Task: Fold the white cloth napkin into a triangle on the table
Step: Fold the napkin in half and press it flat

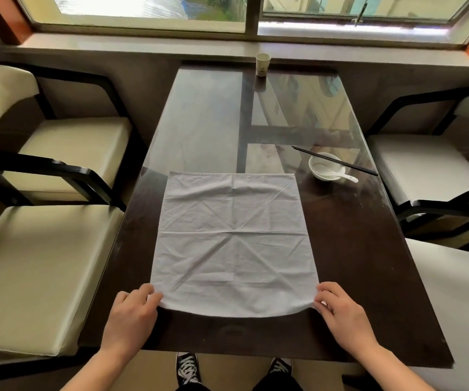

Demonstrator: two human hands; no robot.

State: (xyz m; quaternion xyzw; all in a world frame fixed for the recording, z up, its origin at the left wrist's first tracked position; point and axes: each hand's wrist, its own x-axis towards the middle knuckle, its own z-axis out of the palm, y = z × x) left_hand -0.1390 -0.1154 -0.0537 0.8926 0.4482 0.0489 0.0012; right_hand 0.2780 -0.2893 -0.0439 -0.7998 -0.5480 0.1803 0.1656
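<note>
The white cloth napkin [233,244] lies spread out as a full square on the dark glass-topped table [368,277], creased along old fold lines. My left hand [131,314] pinches its near left corner. My right hand [343,311] pinches its near right corner. The near edge between the two corners sags in a curve just above the table top. The far edge lies flat.
A white bowl [326,166] with a white spoon in it and black chopsticks [337,162] across it stands right of the napkin's far corner. A paper cup [262,64] is at the table's far end. Cream chairs [44,277] flank both sides.
</note>
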